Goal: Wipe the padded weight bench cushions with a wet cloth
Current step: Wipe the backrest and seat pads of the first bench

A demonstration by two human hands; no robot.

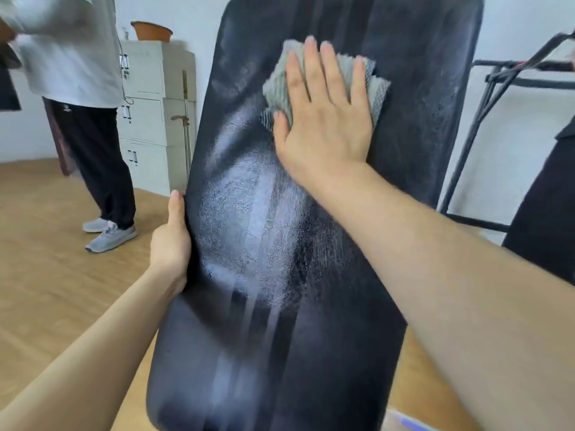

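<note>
The padded cushion fills the middle of the frame. Its long axis runs from the bottom edge up to the top, leaning a little to the right, and it rises away from the person. The grey cloth lies on its upper part, just right of the centre line. The right hand lies flat on the cloth, fingers straight, slightly spread and pointing up the frame along that axis. The left hand grips the cushion's left edge at mid-height, thumb on the front face and fingers hidden behind. A wet sheen covers the centre, with streaks running lower down, while the upper left and the right-hand strip look duller. The next strokes probably belong there, made by the right hand while the left hand steadies the cushion.
</note>
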